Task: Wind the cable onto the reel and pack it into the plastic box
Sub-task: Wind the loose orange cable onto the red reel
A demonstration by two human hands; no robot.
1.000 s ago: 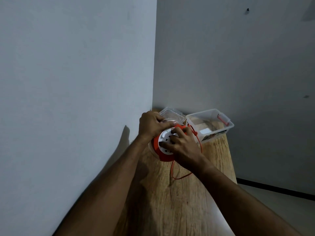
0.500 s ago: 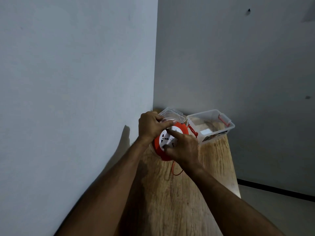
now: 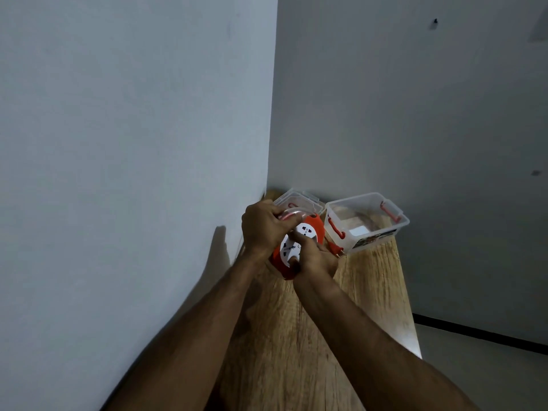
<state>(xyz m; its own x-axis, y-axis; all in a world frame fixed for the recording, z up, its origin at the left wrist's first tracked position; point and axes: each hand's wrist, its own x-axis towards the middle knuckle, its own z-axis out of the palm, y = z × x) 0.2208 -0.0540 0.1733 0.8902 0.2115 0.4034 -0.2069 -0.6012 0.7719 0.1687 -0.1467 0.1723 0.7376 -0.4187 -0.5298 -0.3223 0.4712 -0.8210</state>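
An orange cable reel [image 3: 316, 230] with a white socket face is held tilted above the wooden table. My left hand [image 3: 261, 226] grips the reel's clear handle at its top left. My right hand [image 3: 318, 256] is shut on the reel's lower right side, fingers on the white face. The orange plug [image 3: 336, 250] sticks out just right of my right hand; the cable itself is not visible hanging below. The clear plastic box [image 3: 369, 204] with orange latches stands open and empty behind the reel to the right.
The box's clear lid [image 3: 299, 198] lies in the corner behind my left hand. The narrow wooden table [image 3: 370, 292] runs along the wall on the left and ends at the back wall. Its right edge drops to the floor.
The loose loop of orange cable that hung below the reel has shrunk and is now gone from sight. My right hand has turned on the reel, and the plug now sits beside it.
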